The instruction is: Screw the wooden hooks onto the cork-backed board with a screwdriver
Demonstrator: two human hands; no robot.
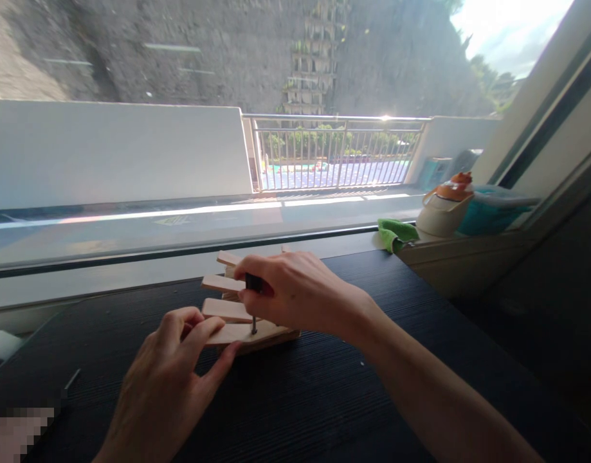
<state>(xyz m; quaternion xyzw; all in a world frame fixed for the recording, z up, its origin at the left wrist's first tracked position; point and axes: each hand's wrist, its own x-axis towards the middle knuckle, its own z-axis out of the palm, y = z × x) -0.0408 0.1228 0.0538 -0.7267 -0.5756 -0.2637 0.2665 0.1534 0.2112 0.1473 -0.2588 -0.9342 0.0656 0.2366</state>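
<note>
My right hand (295, 289) is closed around the dark handle of a screwdriver (253, 283). Its thin shaft points down, and the tip meets a screw head (254, 332) in the nearest wooden slat (237, 333). With fingers and thumb, my left hand (179, 366) pinches the left end of that same slat. Several more pale slats, one of them a wooden slat (222, 309) just behind, lie roughly parallel across a wooden base (271, 343). Part of this wooden piece is hidden under my right hand.
A black wood-grain table (324, 399) carries the work, against a window sill. On the sill at right are a green cloth (395, 233), a cream bottle with an orange top (442, 209) and a teal container (492, 209). A metal railing (341, 154) stands outside the glass.
</note>
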